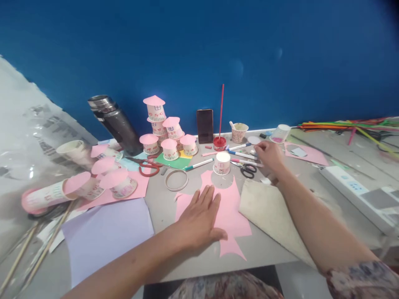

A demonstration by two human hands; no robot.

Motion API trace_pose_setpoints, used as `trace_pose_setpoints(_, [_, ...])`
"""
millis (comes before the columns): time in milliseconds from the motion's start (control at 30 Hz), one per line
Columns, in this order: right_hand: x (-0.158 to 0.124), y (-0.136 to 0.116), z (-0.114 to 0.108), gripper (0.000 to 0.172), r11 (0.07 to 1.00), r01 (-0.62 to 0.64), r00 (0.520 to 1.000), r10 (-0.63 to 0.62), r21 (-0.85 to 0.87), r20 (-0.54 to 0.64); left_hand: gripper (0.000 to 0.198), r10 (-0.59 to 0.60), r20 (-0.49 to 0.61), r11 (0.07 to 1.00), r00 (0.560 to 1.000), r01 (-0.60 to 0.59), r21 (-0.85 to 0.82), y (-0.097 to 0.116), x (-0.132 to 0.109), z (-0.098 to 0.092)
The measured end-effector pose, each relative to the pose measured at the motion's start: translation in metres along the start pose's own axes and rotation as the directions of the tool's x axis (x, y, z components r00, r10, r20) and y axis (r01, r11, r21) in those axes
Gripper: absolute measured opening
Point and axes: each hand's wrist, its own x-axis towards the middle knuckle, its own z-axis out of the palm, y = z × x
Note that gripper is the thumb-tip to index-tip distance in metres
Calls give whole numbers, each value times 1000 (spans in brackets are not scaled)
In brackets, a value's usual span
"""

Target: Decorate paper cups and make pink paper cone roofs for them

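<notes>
I see a red stick (221, 110) standing in the small red pot (220, 144), and a pale handle (232, 125) leaning in the patterned cup (239, 134). The pink paper (232, 207), cut in curves and points, lies flat under the left hand (200, 220), its fingers slightly spread. The right hand (270, 157) bends its fingers beside the markers (243, 155); whether they hold something, I cannot tell.
</notes>
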Motion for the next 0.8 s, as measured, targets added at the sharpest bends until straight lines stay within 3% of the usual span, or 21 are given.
trace_pose_setpoints(167, [16,3,-16,28,978,-76,993,91,196,-70,101,12,0,992,1000,-12,127,-2,-12,13])
trace_pose_setpoints(367, [38,-4,-38,34,925,-80,996,86,372,1,96,54,-75,973,996,-36,228,-5,-16,19])
trace_pose_setpoints(467, [33,-3,-43,29,950,-60,998,54,305,31,92,90,-131,963,987,-53,265,-9,-15,23])
trace_pose_setpoints(600, [12,10,-42,24,994,-49,991,35,101,129,89,95,-127,952,987,-53,301,-11,-15,25])
trace_pose_setpoints(800, [-9,14,-38,28,985,49,938,12,-166,347,85,120,-173,927,978,-47,372,-11,-16,28])
